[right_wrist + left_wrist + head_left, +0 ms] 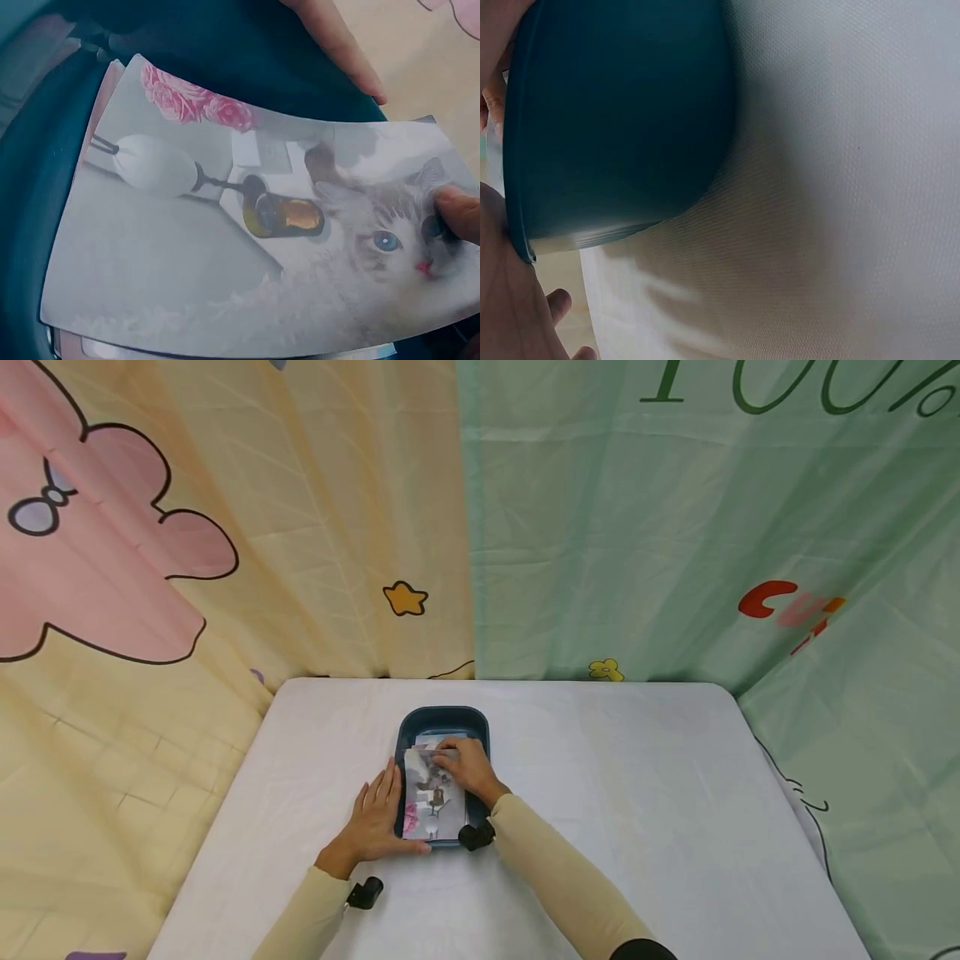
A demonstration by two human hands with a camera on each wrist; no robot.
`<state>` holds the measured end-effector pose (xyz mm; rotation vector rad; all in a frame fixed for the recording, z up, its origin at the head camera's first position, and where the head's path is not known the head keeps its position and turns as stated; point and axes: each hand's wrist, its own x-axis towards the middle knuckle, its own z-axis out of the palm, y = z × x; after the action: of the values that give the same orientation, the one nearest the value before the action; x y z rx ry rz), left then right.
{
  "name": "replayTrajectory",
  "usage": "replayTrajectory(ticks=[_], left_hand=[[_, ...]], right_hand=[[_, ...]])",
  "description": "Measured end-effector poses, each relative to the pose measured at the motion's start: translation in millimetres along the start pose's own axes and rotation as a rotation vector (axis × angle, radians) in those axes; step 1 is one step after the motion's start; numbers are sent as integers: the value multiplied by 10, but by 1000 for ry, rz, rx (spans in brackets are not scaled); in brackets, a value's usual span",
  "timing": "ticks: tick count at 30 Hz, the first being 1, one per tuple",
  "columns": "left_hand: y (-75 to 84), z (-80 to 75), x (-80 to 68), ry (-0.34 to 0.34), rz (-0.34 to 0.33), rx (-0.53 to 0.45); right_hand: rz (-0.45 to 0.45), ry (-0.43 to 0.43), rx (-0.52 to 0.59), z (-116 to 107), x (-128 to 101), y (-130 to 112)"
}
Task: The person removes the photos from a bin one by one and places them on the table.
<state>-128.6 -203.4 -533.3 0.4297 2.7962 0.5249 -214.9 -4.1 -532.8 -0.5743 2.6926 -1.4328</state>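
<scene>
A dark blue plastic basin [442,718] stands on the white table. In it lies a picture card [435,814] printed with a kitten, a glass and pink roses, bowed in the right wrist view. My right hand [471,768] pinches the card's far end, the thumb [461,214] on the printed kitten's face. Edges of other printed cards show beneath it. Along the basin's left rim rests my left hand [375,822], fingers straight and thumb spread along the near edge. The left wrist view has the basin's outer wall [622,127] close up, with the palm at its rim.
White cloth covers the table [637,810] around the basin. Printed curtains [360,527] hang behind the table and at both sides. Small black cameras [365,893] sit at both wrists.
</scene>
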Motion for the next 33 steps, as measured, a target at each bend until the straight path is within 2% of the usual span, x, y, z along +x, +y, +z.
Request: replayTrajectory(ticks=[4, 10, 13, 18, 20, 26, 33], left_hand=[[0, 2, -11, 10, 2, 0], [-9, -1, -25, 12, -2, -6], [-21, 0, -20, 7, -5, -11], [-32, 12, -2, -3, 3, -19], [-33, 15, 4, 0, 6, -20], [-30, 18, 1, 30, 22, -26], [-27, 28, 14, 17, 5, -14]], right_hand=[[18, -36, 1, -45, -7, -25], [-18, -110, -26, -121, -32, -39], [-15, -83, -12, -138, -46, -25], [43, 27, 100, -146, -92, 19], [34, 62, 137, -161, -99, 37], [20, 104, 181, -254, -91, 111], [94, 166, 245, -469, -43, 198]])
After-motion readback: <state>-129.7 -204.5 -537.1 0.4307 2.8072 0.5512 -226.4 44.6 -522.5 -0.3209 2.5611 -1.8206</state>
